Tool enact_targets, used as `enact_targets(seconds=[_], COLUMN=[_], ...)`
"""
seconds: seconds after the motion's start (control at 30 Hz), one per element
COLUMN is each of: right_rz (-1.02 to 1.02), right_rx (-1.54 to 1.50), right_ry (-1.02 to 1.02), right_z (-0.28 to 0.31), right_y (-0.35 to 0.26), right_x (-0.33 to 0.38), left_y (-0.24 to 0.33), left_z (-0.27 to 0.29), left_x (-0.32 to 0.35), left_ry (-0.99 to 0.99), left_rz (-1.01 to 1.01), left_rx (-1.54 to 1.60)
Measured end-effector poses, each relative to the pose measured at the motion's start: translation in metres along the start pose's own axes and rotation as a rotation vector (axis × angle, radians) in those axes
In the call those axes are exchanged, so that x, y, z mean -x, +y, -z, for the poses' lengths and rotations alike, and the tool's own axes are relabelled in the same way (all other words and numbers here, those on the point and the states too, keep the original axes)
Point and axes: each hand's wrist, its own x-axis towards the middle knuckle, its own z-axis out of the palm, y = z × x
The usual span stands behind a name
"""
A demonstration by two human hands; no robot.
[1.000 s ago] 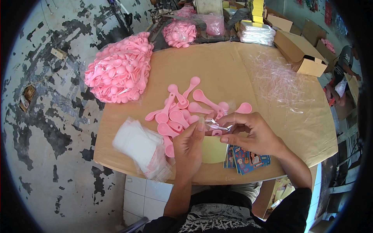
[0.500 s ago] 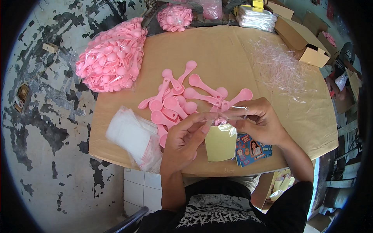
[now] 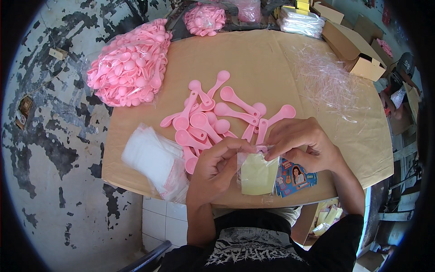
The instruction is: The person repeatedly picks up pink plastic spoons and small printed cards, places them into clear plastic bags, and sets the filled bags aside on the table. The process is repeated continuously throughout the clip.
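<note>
Between my hands, near the table's front edge, is a small clear plastic bag (image 3: 242, 159) with a pale yellow card (image 3: 258, 177) in it. My left hand (image 3: 217, 165) pinches the bag's upper left side. My right hand (image 3: 306, 143) pinches its top right corner, fingers pressed together. Something small and pink shows at the bag's top, partly hidden by my fingers. Just beyond my hands lies a loose heap of pink plastic measuring spoons (image 3: 206, 122). Beside my right wrist, blue printed cards (image 3: 297, 179) lie on the table.
A stack of clear bags (image 3: 154, 156) lies left of my left hand. A large bag of pink spoons (image 3: 129, 68) stands far left, a smaller one (image 3: 204, 20) behind. Thin clear strips (image 3: 326, 79) spread at the right, near an open cardboard box (image 3: 353, 47).
The bag with the yellow card has come slightly down toward me. My right hand has shifted a little right, its fingers now bent over the bag's top corner.
</note>
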Motion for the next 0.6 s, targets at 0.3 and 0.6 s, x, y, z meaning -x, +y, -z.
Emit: enact_targets(seconds=[0.3, 0.6], right_rz=[-0.006, 0.102], right_rx=[0.082, 0.293], right_ry=[-0.023, -0.084], right_z=[0.002, 0.011], right_y=[0.000, -0.008], right_x=[0.003, -0.004], left_y=[0.007, -0.013], left_z=[0.009, 0.004], left_x=[0.000, -0.001], left_ry=[-0.149, -0.049], left_rz=[-0.011, 0.024], left_rx=[-0.311, -0.071])
